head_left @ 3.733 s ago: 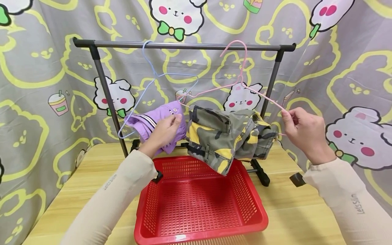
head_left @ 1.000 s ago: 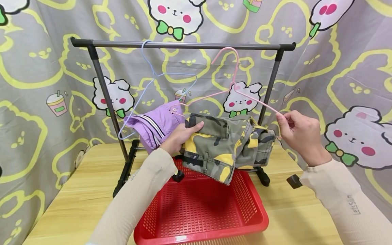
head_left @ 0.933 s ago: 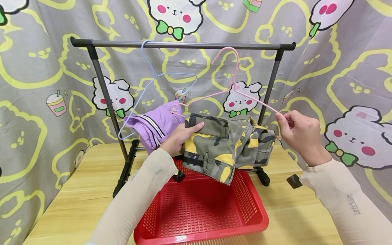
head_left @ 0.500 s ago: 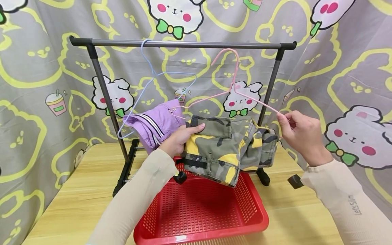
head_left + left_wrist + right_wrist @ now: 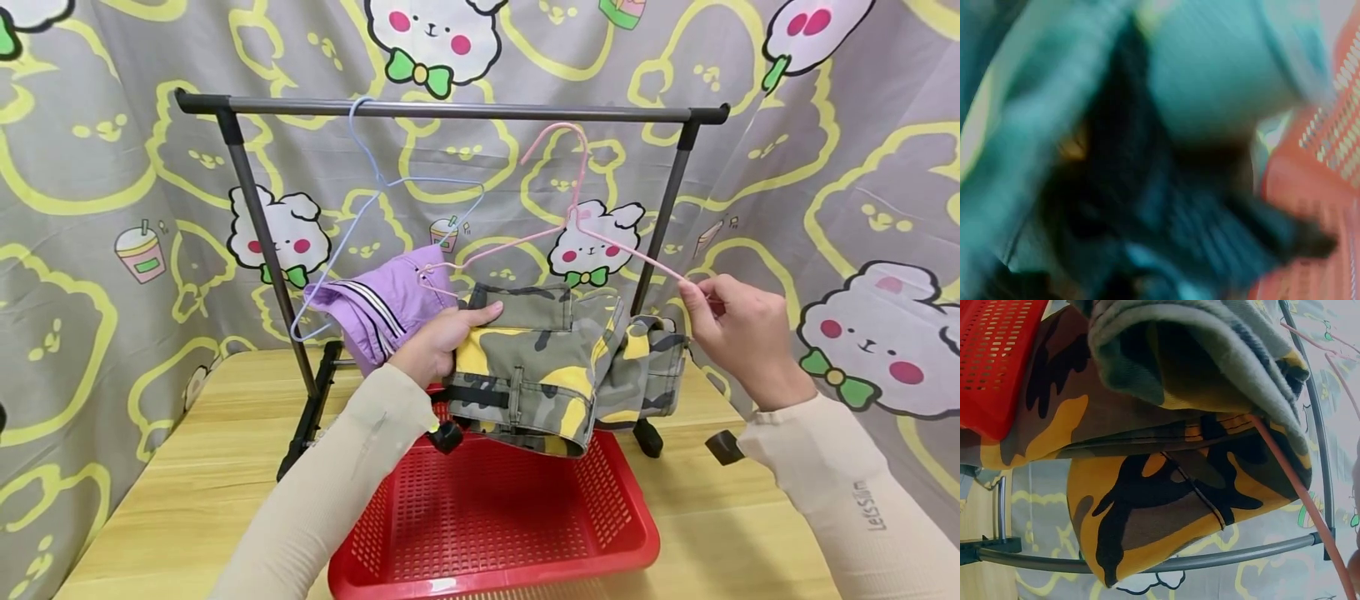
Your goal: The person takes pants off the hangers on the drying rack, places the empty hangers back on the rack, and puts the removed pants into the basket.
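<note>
Camouflage pants (image 5: pixel 525 367) in grey, black and yellow hang folded over the lower bar of a pink hanger (image 5: pixel 577 179), waistband low. My left hand (image 5: pixel 442 340) grips their left edge, thumb on top and fingers hidden behind the cloth. My right hand (image 5: pixel 738 333) pinches the sloping right arm of the hanger, whose hook is tilted just below the rail in the head view. In the right wrist view the pants (image 5: pixel 1166 494) show from underneath, with the pink bar (image 5: pixel 1297 487) coming out of the fold. The left wrist view is blurred, with cloth (image 5: pixel 1210 69) filling most of it.
A grey clothes rack (image 5: pixel 480 110) stands at the back of the wooden table (image 5: pixel 187 467). On its rail hangs a blue hanger (image 5: pixel 375 179) holding purple shorts (image 5: pixel 375 300). Below the pants sits a red perforated basket (image 5: pixel 495 575). A patterned curtain (image 5: pixel 847 208) hangs behind.
My left hand has moved from in front of the purple shorts to the camouflage pants' left edge and taken hold. The pink hanger has come slightly down and left. The waistband now spreads wider.
</note>
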Tool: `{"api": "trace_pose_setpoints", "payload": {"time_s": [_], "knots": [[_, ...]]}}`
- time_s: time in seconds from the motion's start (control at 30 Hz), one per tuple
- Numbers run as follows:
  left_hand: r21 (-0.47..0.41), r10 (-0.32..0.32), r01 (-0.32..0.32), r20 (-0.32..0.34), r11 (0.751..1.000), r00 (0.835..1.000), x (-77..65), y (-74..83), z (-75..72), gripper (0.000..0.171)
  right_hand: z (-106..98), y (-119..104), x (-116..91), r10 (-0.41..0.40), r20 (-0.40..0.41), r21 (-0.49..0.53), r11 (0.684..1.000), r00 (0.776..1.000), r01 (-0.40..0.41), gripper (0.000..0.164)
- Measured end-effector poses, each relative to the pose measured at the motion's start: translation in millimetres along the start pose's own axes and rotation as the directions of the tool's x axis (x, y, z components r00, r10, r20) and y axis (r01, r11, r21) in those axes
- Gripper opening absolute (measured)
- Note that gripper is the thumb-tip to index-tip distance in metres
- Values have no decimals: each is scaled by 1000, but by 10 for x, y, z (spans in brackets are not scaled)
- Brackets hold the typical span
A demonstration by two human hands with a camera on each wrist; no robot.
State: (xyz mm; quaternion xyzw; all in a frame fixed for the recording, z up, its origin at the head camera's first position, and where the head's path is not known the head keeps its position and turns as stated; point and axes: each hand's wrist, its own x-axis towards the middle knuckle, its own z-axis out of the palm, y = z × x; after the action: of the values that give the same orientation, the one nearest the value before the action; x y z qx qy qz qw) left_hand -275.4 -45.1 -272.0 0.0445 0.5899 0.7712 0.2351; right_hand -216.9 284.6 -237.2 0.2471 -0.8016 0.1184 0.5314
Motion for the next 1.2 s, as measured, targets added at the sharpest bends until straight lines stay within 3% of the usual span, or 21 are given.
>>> {"api": "trace_pose_setpoints", "payload": {"time_s": [0.17,0.47,0.83,1.0,1.2], "knots": [[-45,-17,18,36,999,999,16,-8,32,25,1,56,-19,17,2,-14,1000,1000,-17,15],[-173,22,-15,41,985,999,46,-63,61,19,-21,88,-58,27,11,40,999,1000,-28,13],[-202,50,-35,66,979,997,38,-61,93,20,-102,87,-78,38,113,19,999,993,-41,23],[-234,58,-38,80,972,995,41,-62,107,19,-108,83,-96,5,180,-18,1000,984,-1,34],[-258,50,-31,69,966,996,32,-55,110,18,-78,113,-124,-109,172,-6,994,979,111,26]]}}
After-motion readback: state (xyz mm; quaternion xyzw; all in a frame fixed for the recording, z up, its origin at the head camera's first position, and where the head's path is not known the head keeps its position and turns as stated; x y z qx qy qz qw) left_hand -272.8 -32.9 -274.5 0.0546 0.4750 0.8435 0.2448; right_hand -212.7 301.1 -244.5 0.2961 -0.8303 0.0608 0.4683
